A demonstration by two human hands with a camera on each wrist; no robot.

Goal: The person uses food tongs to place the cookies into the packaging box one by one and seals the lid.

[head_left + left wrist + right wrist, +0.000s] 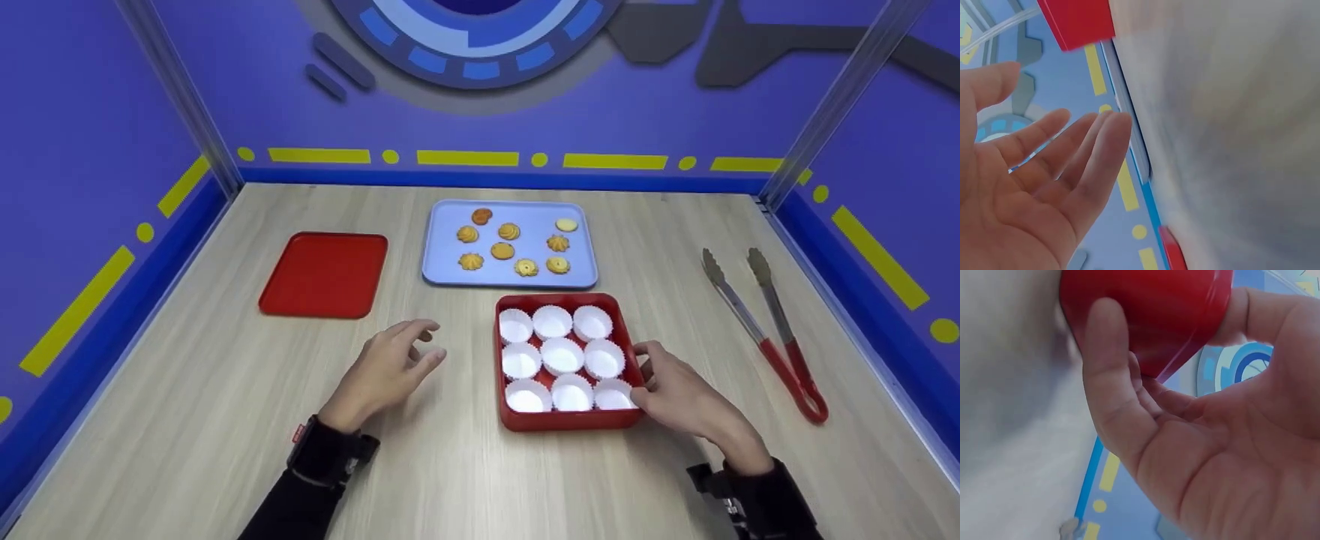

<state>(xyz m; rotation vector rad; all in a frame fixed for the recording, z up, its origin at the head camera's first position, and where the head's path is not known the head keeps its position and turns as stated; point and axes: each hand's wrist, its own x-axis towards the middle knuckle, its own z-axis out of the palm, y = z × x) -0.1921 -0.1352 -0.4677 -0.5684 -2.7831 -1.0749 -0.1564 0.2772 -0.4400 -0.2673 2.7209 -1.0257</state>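
A square red box (577, 420) with several white paper baking cups (562, 355) in rows stands at the middle right of the table in the head view. My right hand (679, 394) holds its right side near the front corner. In the right wrist view, fingers lie against the red outer wall (1162, 309), while the thumb tip is hidden behind the box's edge. Left of the box, my left hand (386, 367) hovers over the table, fingers loosely bent and palm holding nothing. The left wrist view also shows part of the red box (1078, 22) beyond this hand (1044, 180).
Behind the box lies a light-blue tray (442, 274) bearing several cookies (502, 250) of differing shapes. A flat red square lid or tray (324, 274) is at the left. Metal tongs with red handles (795, 375) lie at the right. Blue panels (480, 124) enclose the table.
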